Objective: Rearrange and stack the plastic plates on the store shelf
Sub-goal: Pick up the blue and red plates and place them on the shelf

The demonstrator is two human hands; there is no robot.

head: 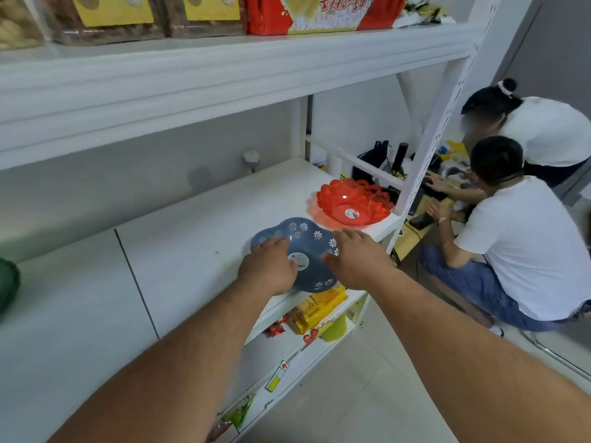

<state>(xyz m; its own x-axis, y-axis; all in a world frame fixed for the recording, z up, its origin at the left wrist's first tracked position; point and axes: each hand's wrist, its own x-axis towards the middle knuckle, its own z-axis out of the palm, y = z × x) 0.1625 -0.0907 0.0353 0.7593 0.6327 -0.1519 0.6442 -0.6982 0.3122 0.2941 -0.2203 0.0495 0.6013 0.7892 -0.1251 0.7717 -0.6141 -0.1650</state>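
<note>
White shelf [198, 225]: our left hand [268, 270] and right hand [358, 260] rest open, ungripping, on the blue flower-patterned plastic plate [307, 247]; the red scalloped plastic plate [351, 203] lies beyond, nearer our right.

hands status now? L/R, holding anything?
Left hand: open, palm down on the left rim of the blue plate, not gripping.
Right hand: open, fingers resting on its right rim.

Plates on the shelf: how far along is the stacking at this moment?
Done: nothing looks stacked yet; the red plate sits alone near the shelf end. In hand: left hand and right hand rest on opposite sides of the blue flowered plate, near the front edge; a closed grip isn't clear. Left: joining blue and red, plus possibly the green item at far left.
</note>
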